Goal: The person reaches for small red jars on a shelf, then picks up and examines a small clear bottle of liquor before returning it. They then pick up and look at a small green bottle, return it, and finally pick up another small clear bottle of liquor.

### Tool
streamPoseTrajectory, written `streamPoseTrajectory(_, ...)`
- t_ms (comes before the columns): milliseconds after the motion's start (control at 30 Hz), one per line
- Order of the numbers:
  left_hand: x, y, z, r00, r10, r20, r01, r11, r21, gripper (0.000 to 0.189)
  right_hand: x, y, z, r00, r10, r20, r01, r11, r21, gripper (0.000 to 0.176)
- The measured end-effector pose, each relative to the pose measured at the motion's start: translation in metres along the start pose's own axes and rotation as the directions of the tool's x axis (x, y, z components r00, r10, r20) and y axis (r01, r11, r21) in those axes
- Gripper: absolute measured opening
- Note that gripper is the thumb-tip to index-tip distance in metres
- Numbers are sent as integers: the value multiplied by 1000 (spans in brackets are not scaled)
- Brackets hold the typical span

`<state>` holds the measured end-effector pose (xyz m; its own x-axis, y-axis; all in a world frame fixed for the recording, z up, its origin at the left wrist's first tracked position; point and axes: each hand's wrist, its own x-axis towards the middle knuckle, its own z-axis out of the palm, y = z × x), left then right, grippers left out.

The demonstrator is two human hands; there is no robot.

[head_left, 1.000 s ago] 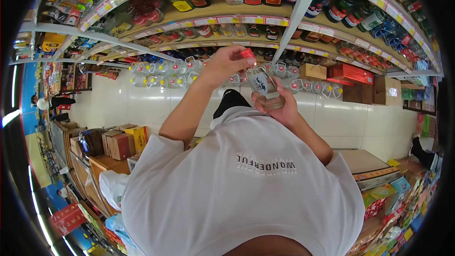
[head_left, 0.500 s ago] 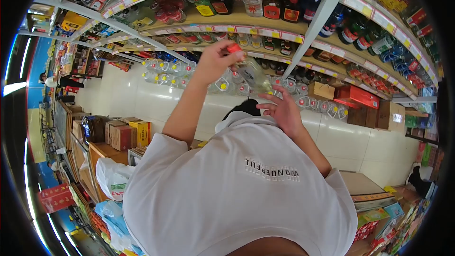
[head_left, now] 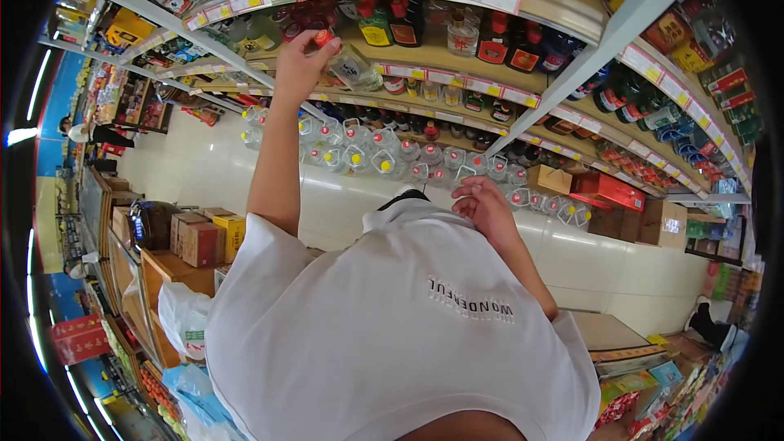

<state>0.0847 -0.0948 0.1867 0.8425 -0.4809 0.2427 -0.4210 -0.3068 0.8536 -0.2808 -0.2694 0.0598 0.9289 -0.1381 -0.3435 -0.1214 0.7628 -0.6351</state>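
My left hand [head_left: 302,69] is raised at the shelf front, its fingers closed round the red-capped neck of a clear glass bottle [head_left: 357,73]. The bottle is tilted, its base pointing right and down, and overlaps the shelf edge. Dark writing shows on its side. Red-topped bottles [head_left: 375,24] stand on the shelf close behind it. Low in front of my shirt, my right hand [head_left: 487,206] holds nothing, with its fingers loosely bent and apart.
Large clear jugs with yellow and red caps [head_left: 385,162] line the floor below the shelves. A grey shelf post [head_left: 563,73] divides the bays. Cartons [head_left: 202,242] and a white plastic bag [head_left: 181,318] sit to my left. A red box [head_left: 608,189] lies at right.
My left hand has carried the bottle left and up to the shelf. My right hand has drawn back from the bottle's lower end, its fingers more bent. The view has shifted slightly.
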Motion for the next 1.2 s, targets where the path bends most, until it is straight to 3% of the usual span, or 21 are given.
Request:
streamPoseTrajectory(133, 26, -12, -7, 999, -39, -12, 39, 997, 59, 32, 25, 1, 19, 998, -27, -57, 24, 999, -45, 23)
streamPoseTrajectory(233, 53, -34, -12, 999, 48, -2, -47, 993, 109, 35, 45, 8, 33, 997, -14, -74, 9, 998, -57, 23)
streamPoseTrajectory(467, 113, -86, -24, 995, 51, 81, -70, 963, 259, 44, 75, 21, 59, 987, -66, -144, 58, 997, -59, 22)
streamPoseTrajectory(567, 130, -102, -24, 937, 342, 65, -343, 877, 336, 33, 85, 32, 66, 982, -84, -168, 76, 996, -56, 21)
streamPoseTrajectory(667, 141, -111, -21, 953, 279, 116, -300, 924, 238, 32, 95, 39, 82, 970, -103, -218, 89, 993, -75, 19)
streamPoseTrajectory(767, 155, -120, -15, 890, 450, 74, -456, 877, 153, 36, 103, 51, 98, 956, -130, -262, 110, 990, -86, 18)
streamPoseTrajectory(867, 163, -128, -12, 852, 505, 135, -523, 822, 227, 37, 108, 63, 105, 944, -145, -297, 127, 989, -79, 17)
streamPoseTrajectory(967, 173, -143, -3, 851, 453, 266, -525, 754, 394, 38, 107, 74, 111, 926, -160, -342, 151, 987, -53, 17)
streamPoseTrajectory(1200, 183, -149, 10, 826, 522, 213, -563, 741, 366, 39, 105, 81, 129, 881, -189, -434, 177, 982, -68, 21)
